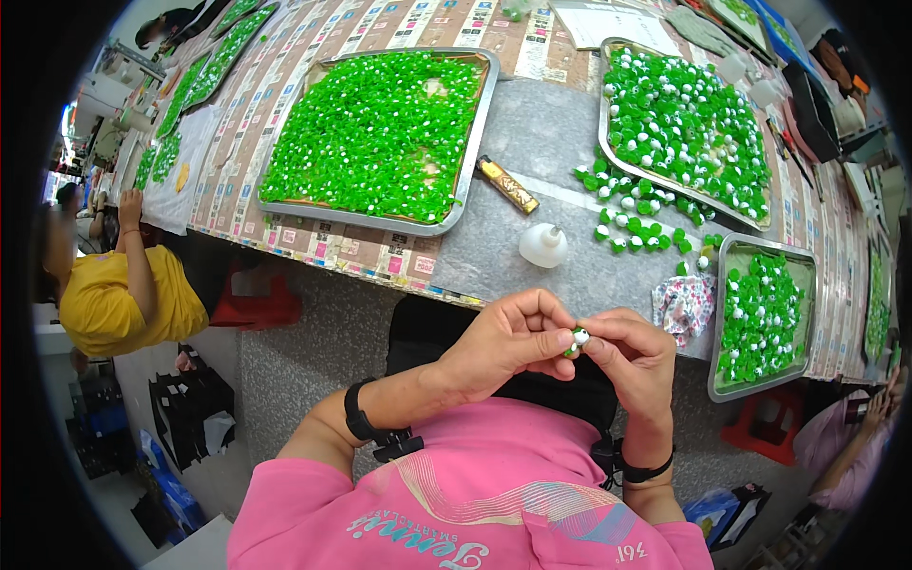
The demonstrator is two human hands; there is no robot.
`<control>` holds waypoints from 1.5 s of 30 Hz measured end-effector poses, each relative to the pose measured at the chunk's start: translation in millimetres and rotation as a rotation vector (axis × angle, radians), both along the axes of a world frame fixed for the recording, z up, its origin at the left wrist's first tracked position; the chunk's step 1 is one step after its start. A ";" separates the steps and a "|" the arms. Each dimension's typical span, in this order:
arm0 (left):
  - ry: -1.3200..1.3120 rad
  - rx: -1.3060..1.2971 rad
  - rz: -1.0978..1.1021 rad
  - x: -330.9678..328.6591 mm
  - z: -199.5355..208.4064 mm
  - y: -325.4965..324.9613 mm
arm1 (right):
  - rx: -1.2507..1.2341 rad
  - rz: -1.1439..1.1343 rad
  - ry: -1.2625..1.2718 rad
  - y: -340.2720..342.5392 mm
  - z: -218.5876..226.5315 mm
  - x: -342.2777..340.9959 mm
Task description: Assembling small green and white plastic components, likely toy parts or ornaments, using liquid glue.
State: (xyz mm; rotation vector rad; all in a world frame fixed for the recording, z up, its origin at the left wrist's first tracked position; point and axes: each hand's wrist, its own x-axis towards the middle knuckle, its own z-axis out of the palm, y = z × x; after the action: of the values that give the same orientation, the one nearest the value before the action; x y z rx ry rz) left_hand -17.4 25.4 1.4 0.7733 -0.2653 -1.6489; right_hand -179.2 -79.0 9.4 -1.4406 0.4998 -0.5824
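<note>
In front of my chest, just off the table's near edge, both hands meet at a small green-and-white piece with a dark spot on its white, ball-like part. My left hand is closed, with thumb and forefinger pinching the piece from the left. From the right, the thumb and forefinger of my right hand close on its other side. Fingertips cover much of it, so its full shape is hidden. On the table beyond my hands stands a white squeeze bottle with a narrow tip.
A large tray of green pieces is at left. Another tray holds green-and-white pieces, with several loose pieces beside it. A smaller tray, floral cloth and lighter lie near. A person in yellow sits left.
</note>
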 end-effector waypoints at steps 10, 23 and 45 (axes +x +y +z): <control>-0.351 -0.212 0.109 -11.4 -2.1 -1.2 | 0.204 -0.110 -0.021 8.1 2.7 6.6; -0.523 -0.155 0.120 -11.0 4.3 -1.5 | 0.298 -0.154 -0.030 9.2 3.4 8.0; -1.096 -0.426 0.285 -2.5 -6.1 -4.0 | 0.514 -0.016 -0.022 3.5 -8.5 3.0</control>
State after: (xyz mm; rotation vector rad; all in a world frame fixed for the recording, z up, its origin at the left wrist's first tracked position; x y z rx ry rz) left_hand -19.9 21.4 -4.7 1.2428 -1.1687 -0.7178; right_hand -176.2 -75.5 0.9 -0.9411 0.5941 -0.4399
